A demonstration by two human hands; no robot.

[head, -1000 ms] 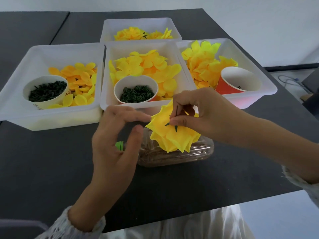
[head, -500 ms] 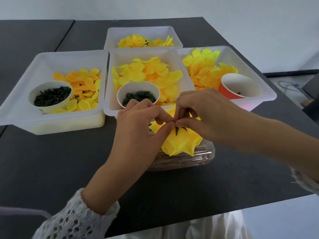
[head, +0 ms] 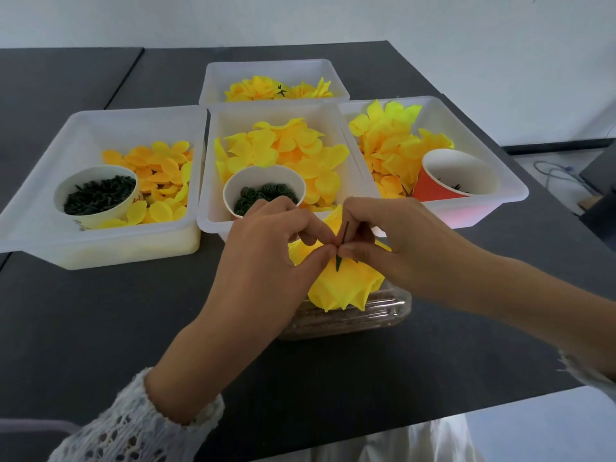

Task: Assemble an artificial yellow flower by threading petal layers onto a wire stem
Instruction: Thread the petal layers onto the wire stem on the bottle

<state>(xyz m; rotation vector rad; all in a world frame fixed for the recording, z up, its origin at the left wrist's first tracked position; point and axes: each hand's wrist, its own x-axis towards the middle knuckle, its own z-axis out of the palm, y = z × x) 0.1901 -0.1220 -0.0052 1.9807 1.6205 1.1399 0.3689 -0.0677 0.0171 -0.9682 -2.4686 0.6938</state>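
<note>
Head view: stem (head: 343, 235) between both grips.

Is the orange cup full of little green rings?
No, the orange cup looks almost empty; the green rings sit in the middle white cup.

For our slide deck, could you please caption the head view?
Both hands, left hand and right hand, pinch a thin green stem above a yellow flower, before petal trays.

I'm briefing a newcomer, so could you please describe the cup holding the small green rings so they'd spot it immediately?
Find the middle white tray in the near row of three. At its front left stands a white paper cup among yellow petals. Its contents are looped rings; the left tray's cup holds dark straight pieces.
</note>
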